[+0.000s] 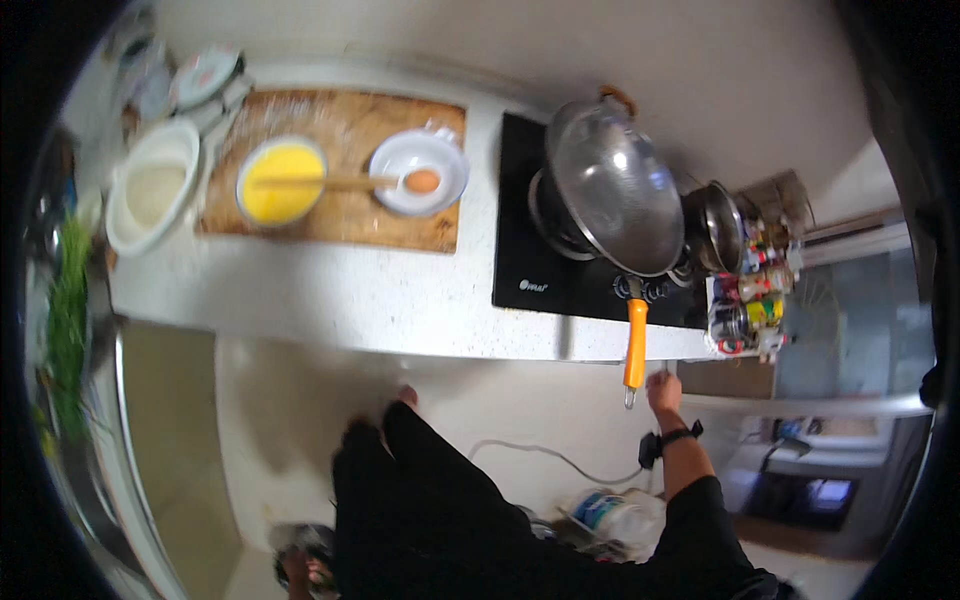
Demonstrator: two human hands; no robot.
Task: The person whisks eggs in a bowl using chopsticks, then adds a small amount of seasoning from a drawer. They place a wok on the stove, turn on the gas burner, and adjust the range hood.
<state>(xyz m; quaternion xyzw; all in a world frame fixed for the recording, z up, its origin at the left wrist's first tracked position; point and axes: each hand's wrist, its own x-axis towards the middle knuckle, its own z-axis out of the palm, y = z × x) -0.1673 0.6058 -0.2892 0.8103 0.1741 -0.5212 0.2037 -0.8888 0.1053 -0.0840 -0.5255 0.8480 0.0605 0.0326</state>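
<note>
My right hand (664,391) is low by the counter's front edge, just right of the wok's orange handle (636,345). Its fingers look curled, but whether they grip anything is unclear. At the bottom left, my left hand (296,564) is partly visible and blurred over a dark container or bag (304,538); its fingers are hidden. The steel wok (619,187) sits on a black glass gas hob (517,255). On a wooden cutting board (352,232) stand a bowl of yellow beaten egg (281,206) and a white bowl (394,154) holding a brown egg (422,181). Chopsticks (345,181) bridge both bowls.
A white oval basin (120,232) stands left of the board, with green vegetables (67,322) nearer me. Right of the wok are a smaller pot (724,229) and several seasoning bottles (754,315). A cable (540,450) and a white bucket (619,521) are on the floor.
</note>
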